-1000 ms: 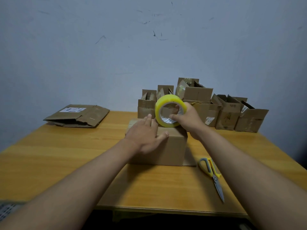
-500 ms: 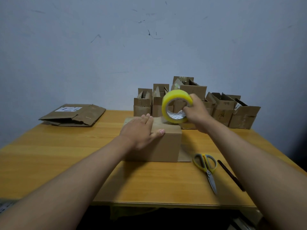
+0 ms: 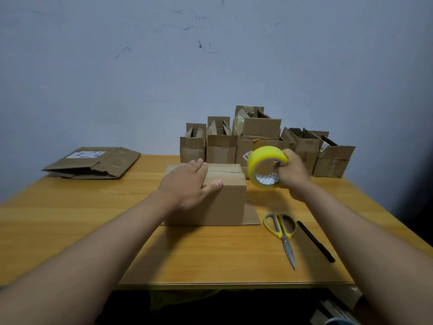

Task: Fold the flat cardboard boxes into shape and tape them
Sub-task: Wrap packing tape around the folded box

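While the left hand lies flat-fingered on the light, easily dented box at mid-table, the right hand grips the stiff tape roll through its core, just right of the box

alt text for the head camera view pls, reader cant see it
A person's left hand presses flat on a folded cardboard box on a wooden table, while the right hand grips a yellow tape roll just right of the box. Scissors and a black pen lie to the right; open boxes and flat cardboard sit behind.
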